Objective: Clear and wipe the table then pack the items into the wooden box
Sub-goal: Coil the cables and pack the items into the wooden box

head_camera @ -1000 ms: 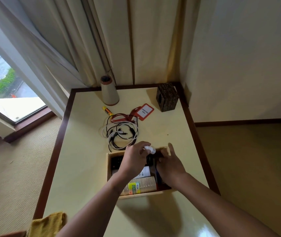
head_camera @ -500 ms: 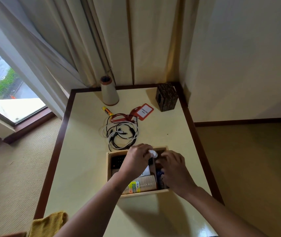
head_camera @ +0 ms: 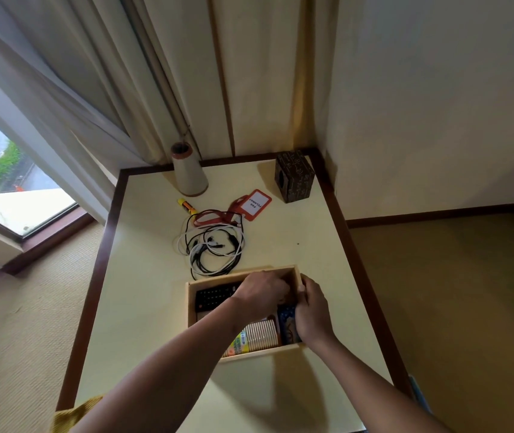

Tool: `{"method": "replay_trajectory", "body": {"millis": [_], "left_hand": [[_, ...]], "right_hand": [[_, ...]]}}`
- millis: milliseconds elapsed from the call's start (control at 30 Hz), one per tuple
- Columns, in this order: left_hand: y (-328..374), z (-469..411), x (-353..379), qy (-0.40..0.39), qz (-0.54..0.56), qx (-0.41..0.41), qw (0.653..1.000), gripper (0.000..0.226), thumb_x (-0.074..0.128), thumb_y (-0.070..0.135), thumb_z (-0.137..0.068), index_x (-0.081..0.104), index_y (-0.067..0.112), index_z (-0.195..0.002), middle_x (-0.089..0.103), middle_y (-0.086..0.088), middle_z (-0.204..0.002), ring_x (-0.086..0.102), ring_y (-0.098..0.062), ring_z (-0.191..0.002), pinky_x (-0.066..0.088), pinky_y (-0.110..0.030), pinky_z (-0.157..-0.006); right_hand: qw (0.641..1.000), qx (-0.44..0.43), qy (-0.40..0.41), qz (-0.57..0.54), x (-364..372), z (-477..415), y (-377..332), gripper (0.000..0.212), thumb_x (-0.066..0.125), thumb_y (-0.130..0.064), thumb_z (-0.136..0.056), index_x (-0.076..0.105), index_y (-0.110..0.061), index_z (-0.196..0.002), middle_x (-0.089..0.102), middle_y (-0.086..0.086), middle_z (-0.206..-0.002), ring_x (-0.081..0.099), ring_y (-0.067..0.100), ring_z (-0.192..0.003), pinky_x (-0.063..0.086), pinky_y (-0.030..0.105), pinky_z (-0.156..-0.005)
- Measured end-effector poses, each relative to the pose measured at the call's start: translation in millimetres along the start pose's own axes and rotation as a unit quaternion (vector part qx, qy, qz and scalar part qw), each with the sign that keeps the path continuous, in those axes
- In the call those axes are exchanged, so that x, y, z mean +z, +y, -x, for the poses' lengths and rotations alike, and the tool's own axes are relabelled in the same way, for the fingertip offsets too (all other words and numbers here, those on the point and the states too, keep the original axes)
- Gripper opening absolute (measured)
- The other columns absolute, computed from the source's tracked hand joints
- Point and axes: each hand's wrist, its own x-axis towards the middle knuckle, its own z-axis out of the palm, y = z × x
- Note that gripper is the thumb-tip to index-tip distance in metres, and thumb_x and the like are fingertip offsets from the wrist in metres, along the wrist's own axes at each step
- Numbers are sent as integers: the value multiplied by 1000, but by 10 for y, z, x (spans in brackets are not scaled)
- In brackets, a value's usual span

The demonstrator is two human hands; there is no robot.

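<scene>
- The counter [head_camera: 143, 307] is a pale yellow top with a dark brown edge, pushed into a corner under the curtains [head_camera: 99, 73].
- The box [head_camera: 192, 307] sits on the counter near the front, open on top, with both arms reaching into it.
- The left hand [head_camera: 260, 293] is down inside the far right part of the box, knuckles up and fingers curled under. They're hidden from here, so I can't tell if it's got hold of anything.
- The right hand [head_camera: 310, 307] is right next to it at the box's right wall, thumb hooked near the far right corner. Its fingers are curled in too, and again I can't tell what, if anything, they're gripping.
- Inside the box: a black remote [head_camera: 215, 296] along the left side, a stack of paper cups [head_camera: 262, 334] lying on its side by the near wall, and something blue [head_camera: 285, 320] just right of the cups.
- Not packed yet, behind the box: a tangle of black and white cables [head_camera: 212, 245], almost touching the box's far wall.
- Further back is a red badge holder [head_camera: 255, 203] with its lanyard, and a small yellow marker [head_camera: 187, 206].
- At the far edge stand a cone [head_camera: 188, 171] and a dark little cube box [head_camera: 294, 178].
- A yellow cloth [head_camera: 71, 415] pokes in at the near left edge.
</scene>
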Motion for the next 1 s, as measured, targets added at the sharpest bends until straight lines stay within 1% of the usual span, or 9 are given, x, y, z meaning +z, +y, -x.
{"method": "replay_trajectory", "body": {"millis": [133,267,333,500,633,733,800,900,1000], "left_hand": [[-19,-41,23,-4,-18,6,1000,14,61,18,-99,74,16,-94,68,-1,-94,64,-21,-87,56,-38,-80],[-27,-56,94,-21,-16,11,1000,13,63,16,-96,76,19,-98,73,0,-96,67,-20,-92,48,-30,-75],[-42,-49,98,-17,-3,5,1000,14,62,15,-96,75,20,-99,74,0,-95,67,-21,-91,46,-29,-74],[-42,5,63,-18,9,3,1000,8,61,19,-96,68,19,-99,73,-3,-95,67,-24,-88,55,-37,-78],[-55,81,2,-9,48,-27,998,15,56,22,-98,70,23,-106,71,1,-98,66,-20,-88,58,-41,-81],[-105,256,-163,53,139,-59,987,17,48,19,-101,65,23,-103,67,3,-94,65,-14,-80,59,-39,-74],[-189,397,-243,125,191,-99,968,21,48,18,-103,68,22,-104,71,4,-97,66,-10,-80,60,-36,-72],[-477,533,-300,248,227,-188,923,24,54,16,-102,74,19,-117,73,6,-115,69,-9,-94,60,-30,-83],[-931,576,-235,298,246,-291,875,27,56,16,-100,74,18,-120,73,1,-119,68,-17,-105,58,-36,-89]], "right_hand": [[1000,1,7,4,23,-32,74,33,34,-27,-110,57,-23,-134,58,0,-129,55,17,-115,46,27,-90],[1000,10,8,4,35,-52,123,35,34,-26,-110,55,-25,-138,57,-2,-131,54,18,-119,50,37,-101],[1000,7,11,6,34,-52,125,35,34,-27,-110,55,-25,-139,57,-2,-132,54,17,-120,51,41,-103],[1000,0,17,15,38,-66,129,35,35,-23,-110,56,-23,-138,59,1,-131,54,19,-118,49,39,-101],[1000,-1,10,22,6,-77,81,32,38,-25,-110,58,-24,-134,60,2,-129,56,19,-117,49,35,-96],[999,-24,10,33,-36,-85,-34,33,42,-31,-109,53,-26,-140,56,-1,-134,55,16,-120,47,30,-93],[997,-43,17,59,-38,-115,-140,40,41,-33,-108,48,-23,-146,52,0,-140,51,18,-127,46,33,-98],[990,-82,21,112,22,-225,-354,40,46,-30,-106,48,-25,-145,51,-2,-145,45,16,-132,45,41,-105],[976,-125,0,176,156,-392,-563,38,52,-28,-104,52,-25,-141,52,-4,-145,45,18,-133,38,43,-109]]}}
